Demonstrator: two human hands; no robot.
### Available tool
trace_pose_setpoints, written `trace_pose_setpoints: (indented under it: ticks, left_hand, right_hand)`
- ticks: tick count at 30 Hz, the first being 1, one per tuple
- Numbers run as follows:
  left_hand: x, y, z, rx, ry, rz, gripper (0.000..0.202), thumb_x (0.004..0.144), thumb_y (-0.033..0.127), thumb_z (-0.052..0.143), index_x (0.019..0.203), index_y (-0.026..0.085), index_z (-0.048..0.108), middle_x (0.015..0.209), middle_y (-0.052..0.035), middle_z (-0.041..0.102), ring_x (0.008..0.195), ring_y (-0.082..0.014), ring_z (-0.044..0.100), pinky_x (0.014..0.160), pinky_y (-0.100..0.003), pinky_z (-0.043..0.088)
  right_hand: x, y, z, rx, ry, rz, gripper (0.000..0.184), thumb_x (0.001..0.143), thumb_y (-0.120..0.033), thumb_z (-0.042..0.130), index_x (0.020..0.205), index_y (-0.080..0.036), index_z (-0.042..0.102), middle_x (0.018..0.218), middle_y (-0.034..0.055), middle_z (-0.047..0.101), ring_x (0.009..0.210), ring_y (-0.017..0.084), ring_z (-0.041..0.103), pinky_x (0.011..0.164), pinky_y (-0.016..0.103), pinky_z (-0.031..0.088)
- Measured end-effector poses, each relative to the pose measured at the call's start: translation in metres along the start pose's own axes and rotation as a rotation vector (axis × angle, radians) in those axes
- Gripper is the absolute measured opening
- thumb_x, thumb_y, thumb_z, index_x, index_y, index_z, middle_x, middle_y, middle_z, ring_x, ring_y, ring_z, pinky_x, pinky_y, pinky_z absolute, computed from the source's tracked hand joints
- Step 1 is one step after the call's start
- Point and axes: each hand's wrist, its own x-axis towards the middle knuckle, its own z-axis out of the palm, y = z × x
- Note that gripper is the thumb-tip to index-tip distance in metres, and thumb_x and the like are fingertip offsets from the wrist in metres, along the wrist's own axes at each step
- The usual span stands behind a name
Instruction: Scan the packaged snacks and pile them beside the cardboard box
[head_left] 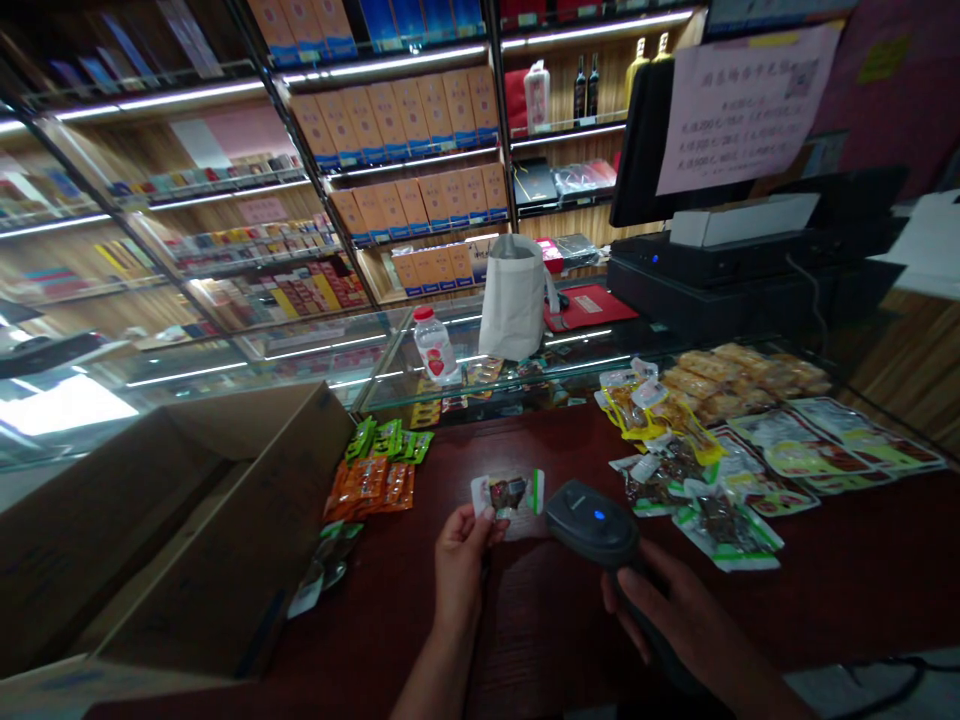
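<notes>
My left hand (461,560) pinches the lower left edge of a small clear snack packet (514,497) with white and green trim and dark food inside. A black handheld barcode scanner (589,520), a blue light glowing on top, is gripped in my right hand (675,610). The scanner's head points at the packet from the right, a small gap between them. To the right lie similar green-edged packets (729,530) and yellow-edged packets (660,415). On the left are orange packets (369,485), green packets (390,437) and one clear packet (330,560) beside the box.
An open cardboard box (247,520) stands at the left. Behind the dark red counter (525,620), a glass case (382,380) bears a bottle (435,350) and a white bag (514,300). Bagged pastries (739,380), flat packs (810,440) and a monitor (652,140) are at the right.
</notes>
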Motion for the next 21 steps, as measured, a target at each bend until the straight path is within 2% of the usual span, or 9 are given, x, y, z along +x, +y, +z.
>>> trace_pose_setpoints:
  ticks: [8,13,21]
  left_hand:
    - [0.001,-0.002,-0.001,0.013,-0.001,0.03,0.039,0.059,0.04,0.086,0.081,0.014,0.067,0.073,-0.0032,0.073,0.065,-0.0139,0.069,0.063,-0.022,0.053]
    - [0.001,-0.003,0.0,0.043,-0.018,0.052,0.035,0.063,0.042,0.082,0.074,0.013,0.065,0.066,-0.0022,0.071,0.06,-0.0112,0.065,0.061,-0.02,0.051]
    - [-0.003,0.002,0.003,-0.001,0.002,0.043,0.04,0.057,0.039,0.087,0.079,0.013,0.066,0.069,-0.0021,0.072,0.062,-0.0122,0.067,0.062,-0.021,0.053]
  right_hand:
    - [0.002,0.005,0.0,-0.035,-0.047,0.015,0.049,0.088,-0.065,0.054,0.083,-0.017,0.057,0.069,-0.0006,0.06,0.043,0.007,0.048,0.041,0.019,0.036]
    - [-0.002,0.0,0.002,-0.033,-0.017,0.017,0.048,0.088,-0.064,0.054,0.082,-0.017,0.057,0.068,-0.0015,0.059,0.043,0.007,0.047,0.042,0.019,0.036]
    - [-0.01,0.002,0.003,-0.046,0.002,0.026,0.052,0.087,-0.067,0.052,0.077,-0.017,0.057,0.062,-0.003,0.055,0.043,0.007,0.046,0.042,0.018,0.037]
